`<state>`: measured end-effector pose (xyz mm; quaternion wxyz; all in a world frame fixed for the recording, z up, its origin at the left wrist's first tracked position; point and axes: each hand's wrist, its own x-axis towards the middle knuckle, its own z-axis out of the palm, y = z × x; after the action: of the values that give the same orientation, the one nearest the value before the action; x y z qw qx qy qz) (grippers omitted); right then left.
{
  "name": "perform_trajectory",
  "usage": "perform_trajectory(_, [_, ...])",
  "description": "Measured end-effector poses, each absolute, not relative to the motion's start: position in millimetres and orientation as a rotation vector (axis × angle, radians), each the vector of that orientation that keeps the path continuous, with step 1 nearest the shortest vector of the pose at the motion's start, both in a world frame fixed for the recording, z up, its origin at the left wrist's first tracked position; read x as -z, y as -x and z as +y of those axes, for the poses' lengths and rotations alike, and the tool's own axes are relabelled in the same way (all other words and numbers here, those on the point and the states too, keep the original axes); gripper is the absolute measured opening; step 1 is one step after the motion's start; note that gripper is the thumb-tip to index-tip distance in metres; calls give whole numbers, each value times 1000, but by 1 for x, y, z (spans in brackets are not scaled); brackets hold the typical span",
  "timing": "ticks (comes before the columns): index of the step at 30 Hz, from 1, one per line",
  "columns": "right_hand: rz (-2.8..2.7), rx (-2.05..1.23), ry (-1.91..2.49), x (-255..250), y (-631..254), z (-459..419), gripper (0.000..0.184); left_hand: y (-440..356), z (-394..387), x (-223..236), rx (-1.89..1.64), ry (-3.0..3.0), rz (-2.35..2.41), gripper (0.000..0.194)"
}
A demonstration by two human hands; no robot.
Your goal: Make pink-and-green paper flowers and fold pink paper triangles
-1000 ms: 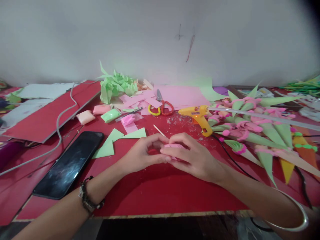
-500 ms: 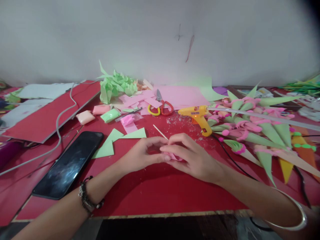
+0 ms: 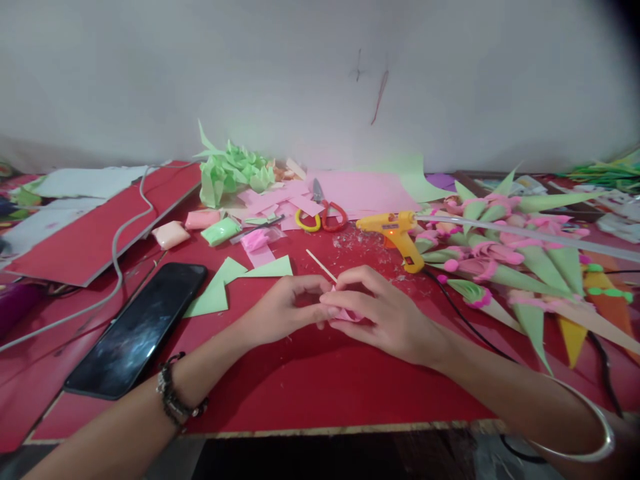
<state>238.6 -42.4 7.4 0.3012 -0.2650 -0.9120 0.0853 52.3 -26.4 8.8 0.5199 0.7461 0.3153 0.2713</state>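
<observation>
My left hand (image 3: 287, 305) and my right hand (image 3: 387, 313) meet over the front middle of the table. Between their curled fingers is a small piece of pink paper (image 3: 350, 316), partly covered, with its lower edge showing below the right fingers. A thin pale wooden stick (image 3: 320, 264) points up and left from behind the fingertips; its lower end is hidden, so I cannot tell whether a hand grips it. Light green paper pieces (image 3: 213, 300) lie left of my left hand. Beyond my right hand rests a yellow glue gun (image 3: 397, 233) with an orange light on.
A black phone (image 3: 137, 327) lies at left, near a white cable (image 3: 116, 243). Scissors (image 3: 320, 217) rest by pink paper strips (image 3: 273, 200) and small clay packets (image 3: 221, 231). At right are piled paper cones with pink trim (image 3: 525, 267). The table's front edge (image 3: 350, 429) is close.
My fingers have shifted slightly around the pink paper, and a bit more of it shows below my right fingers. The things on the table have not moved.
</observation>
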Motion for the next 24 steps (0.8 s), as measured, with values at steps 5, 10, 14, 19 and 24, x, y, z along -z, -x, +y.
perform_trajectory(5, [-2343, -325, 722, -8, -239, -42, 18, -53, -25, -9, -658, -1737, 735, 18])
perform_trajectory(10, [-2279, -342, 716, -6, -239, -41, 20, -54, -25, -9, -678, -1631, 749, 16])
perform_trajectory(14, [-2263, -284, 716, -6, -238, -41, 18, -54, -24, -9, -690, -1537, 768, 15])
perform_trajectory(19, [-2277, -287, 688, -7, -238, -41, 18, -53, -23, -9, -657, -1506, 727, 17])
perform_trajectory(24, [-2265, -301, 698, -7, -238, -41, 17, -53, -22, -10, -651, -1489, 748, 16])
